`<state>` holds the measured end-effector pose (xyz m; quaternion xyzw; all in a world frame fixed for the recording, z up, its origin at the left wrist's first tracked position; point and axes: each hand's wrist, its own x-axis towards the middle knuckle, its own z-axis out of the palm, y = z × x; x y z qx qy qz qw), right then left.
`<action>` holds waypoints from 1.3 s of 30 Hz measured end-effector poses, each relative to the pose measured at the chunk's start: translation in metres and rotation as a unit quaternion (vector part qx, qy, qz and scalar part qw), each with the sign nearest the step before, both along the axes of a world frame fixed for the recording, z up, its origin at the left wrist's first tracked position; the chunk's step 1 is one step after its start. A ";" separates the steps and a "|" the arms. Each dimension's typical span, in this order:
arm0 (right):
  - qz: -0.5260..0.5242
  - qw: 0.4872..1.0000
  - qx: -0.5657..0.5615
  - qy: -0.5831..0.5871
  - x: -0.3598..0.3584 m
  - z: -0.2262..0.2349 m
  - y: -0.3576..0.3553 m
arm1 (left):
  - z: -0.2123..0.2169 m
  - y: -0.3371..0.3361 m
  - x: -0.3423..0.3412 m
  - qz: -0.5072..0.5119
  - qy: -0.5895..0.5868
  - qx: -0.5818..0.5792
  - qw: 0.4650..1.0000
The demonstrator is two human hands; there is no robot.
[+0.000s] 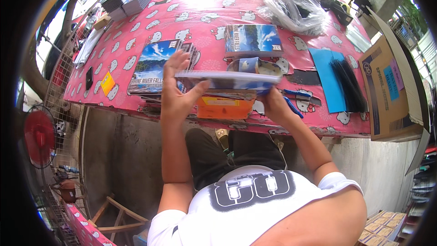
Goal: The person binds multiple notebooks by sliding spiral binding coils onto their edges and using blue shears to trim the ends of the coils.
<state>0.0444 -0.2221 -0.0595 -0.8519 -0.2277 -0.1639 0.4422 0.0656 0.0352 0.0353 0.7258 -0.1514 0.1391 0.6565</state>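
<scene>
With the left hand spread wide, the notebook could tilt off the worktop's near edge, though the right hand's hidden grip I cannot tell.

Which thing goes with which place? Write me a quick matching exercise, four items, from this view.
1. White-edged stack
2. Black phone
3. Black bundle
4. Cardboard box

A. Overlapping the blue sheet
B. Right side, flap open
C. Between left hand and right hand
D. Left of the yellow card

Pairs: 1-C; 2-D; 3-A; 4-B
</scene>
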 end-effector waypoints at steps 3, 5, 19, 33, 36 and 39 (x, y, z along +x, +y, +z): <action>0.050 0.993 -0.003 0.102 -0.009 -0.023 -0.011 | -0.027 0.011 0.001 0.069 0.043 -0.088 0.993; 0.079 0.987 0.096 0.098 -0.009 -0.009 -0.002 | -0.056 0.017 -0.003 0.131 0.056 -0.152 0.978; -0.501 0.783 -0.367 0.033 0.044 0.027 -0.250 | -0.008 -0.036 -0.019 0.193 -0.198 0.106 0.955; -0.216 0.955 -0.201 -0.019 0.035 0.060 -0.171 | -0.007 -0.091 -0.011 -0.005 -0.220 0.328 0.919; -0.017 0.999 -0.031 -0.039 -0.002 0.083 -0.081 | -0.016 -0.084 -0.017 0.022 -0.275 0.246 0.929; 0.046 0.998 0.040 0.031 -0.024 0.098 -0.050 | -0.025 -0.083 -0.028 0.025 -0.306 0.242 0.920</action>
